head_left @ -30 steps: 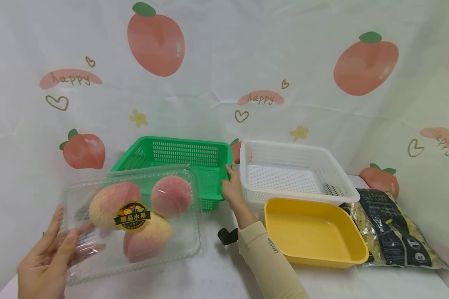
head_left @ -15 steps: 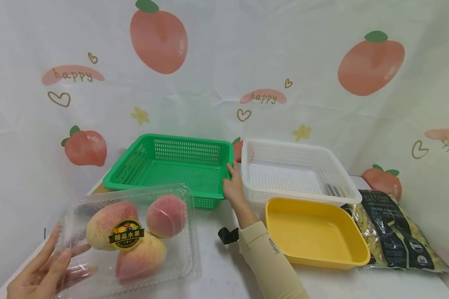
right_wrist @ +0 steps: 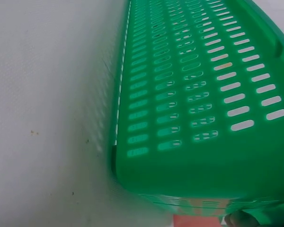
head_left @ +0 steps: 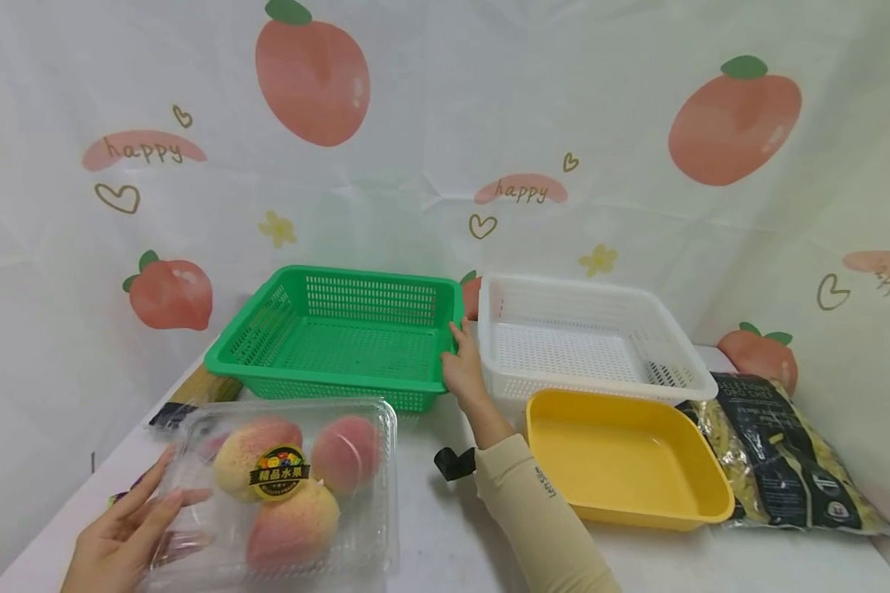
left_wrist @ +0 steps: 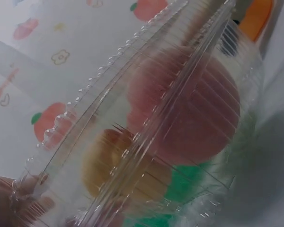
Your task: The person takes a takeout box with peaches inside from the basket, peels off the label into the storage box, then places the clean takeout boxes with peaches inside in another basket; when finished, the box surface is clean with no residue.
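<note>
My left hand (head_left: 122, 535) grips the left edge of a clear plastic fruit box (head_left: 367, 527), thumb on top and other fingers seen through the plastic. Inside lie pink and yellow peaches (head_left: 292, 523) under a lid with a round black-and-gold label (head_left: 279, 472). The left wrist view shows the peaches (left_wrist: 194, 109) through the ribbed side, close up. With my right hand (head_left: 463, 366) I hold the right rim of a green slotted basket (head_left: 348, 387), which has nothing in it. Its slotted wall (right_wrist: 189, 175) fills much of the right wrist view, a fingertip showing at the bottom.
A white slotted basket (head_left: 593, 383) stands right of the green one, with a yellow tub (head_left: 630, 461) before it. A bag of pasta (head_left: 786, 461) lies far right. Yellowish-brown strands (head_left: 211, 387) lie left of the green basket. A small black object (head_left: 454, 464) is beside my right wrist.
My left hand has brought the fruit box down and nearer, uncovering the green basket's front and the strands at left. My right hand stays on the basket rim.
</note>
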A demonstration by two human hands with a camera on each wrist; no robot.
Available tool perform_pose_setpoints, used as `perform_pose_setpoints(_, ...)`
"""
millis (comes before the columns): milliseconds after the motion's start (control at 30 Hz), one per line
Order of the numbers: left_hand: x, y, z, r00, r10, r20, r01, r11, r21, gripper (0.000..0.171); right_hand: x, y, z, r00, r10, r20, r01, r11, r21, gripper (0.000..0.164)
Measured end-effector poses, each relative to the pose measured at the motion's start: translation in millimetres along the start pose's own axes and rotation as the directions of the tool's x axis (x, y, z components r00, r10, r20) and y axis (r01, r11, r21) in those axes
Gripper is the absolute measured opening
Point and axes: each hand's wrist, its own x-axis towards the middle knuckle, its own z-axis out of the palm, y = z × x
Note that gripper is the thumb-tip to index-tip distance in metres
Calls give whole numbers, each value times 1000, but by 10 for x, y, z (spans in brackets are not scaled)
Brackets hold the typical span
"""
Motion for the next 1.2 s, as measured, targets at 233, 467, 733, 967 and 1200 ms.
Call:
perform_pose_setpoints(233,69,-68,34,997,2,79,3,998,-68,54,12,-4,-15,999,13,34,-12,1000,-24,61)
perform_pose_setpoints(467,155,-82,53,991,-16,134,25,998,-65,55,19,-53,-47,998,15,58,-10,997,-75,61)
perform_pose_setpoints(733,222,-10,185,982,-145,120,152,987,-53,53,-187,-200,-134,979,15,202,22,984,-178,59)
perform_pose_setpoints(967,271,66,347,972,-200,127,197,980,34,53,-423,-344,-237,932,-85,353,162,967,-195,60)
perform_pose_setpoints(1200,284,163,554,950,-252,183,244,968,64,55,-573,-521,-349,843,-145,518,334,896,-293,67)
